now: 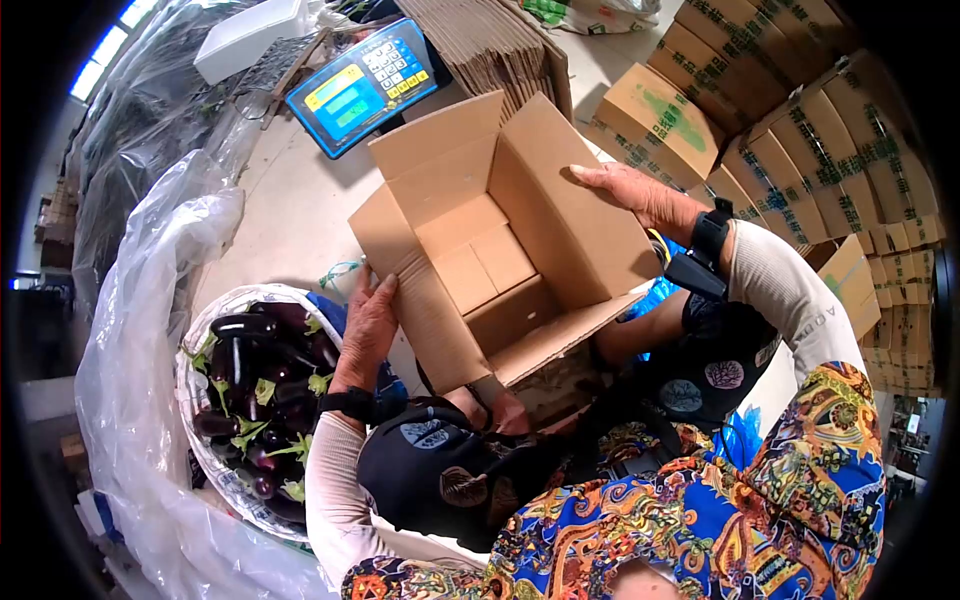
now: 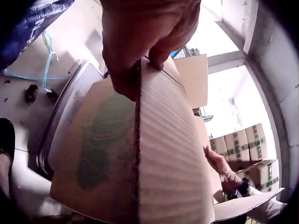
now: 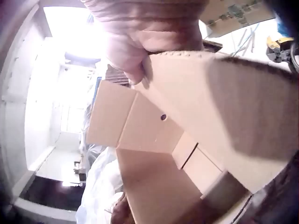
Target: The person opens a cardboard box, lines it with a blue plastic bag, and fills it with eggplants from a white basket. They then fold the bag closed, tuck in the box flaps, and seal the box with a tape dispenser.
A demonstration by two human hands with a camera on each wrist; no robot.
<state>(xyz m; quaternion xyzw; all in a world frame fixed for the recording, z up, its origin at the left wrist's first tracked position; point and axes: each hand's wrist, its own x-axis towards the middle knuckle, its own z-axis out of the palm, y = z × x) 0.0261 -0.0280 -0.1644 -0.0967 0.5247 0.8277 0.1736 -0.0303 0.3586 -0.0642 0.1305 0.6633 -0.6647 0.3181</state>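
An open cardboard box (image 1: 500, 235), its flaps spread and its folded bottom showing, is held between both hands. On the left side, my left hand (image 1: 370, 325) pinches the edge of a flap, thumb on the inner face. The left wrist view shows the fingers over the rim of that flap (image 2: 168, 149), beside a green print (image 2: 105, 135) on the outside. My right hand (image 1: 640, 195) grips the opposite flap (image 3: 187, 88) by its top edge, thumb inside. Nothing lies in the visible part of the box.
Left of the box, a lined round basket (image 1: 190, 375) holds several eggplants (image 1: 240, 360). A blue scale display (image 1: 360, 88) stands beyond the box, near flattened cartons (image 1: 480, 45). Taped cartons (image 1: 800, 150) are stacked at right. Clear plastic sheeting (image 1: 130, 350) runs along the left.
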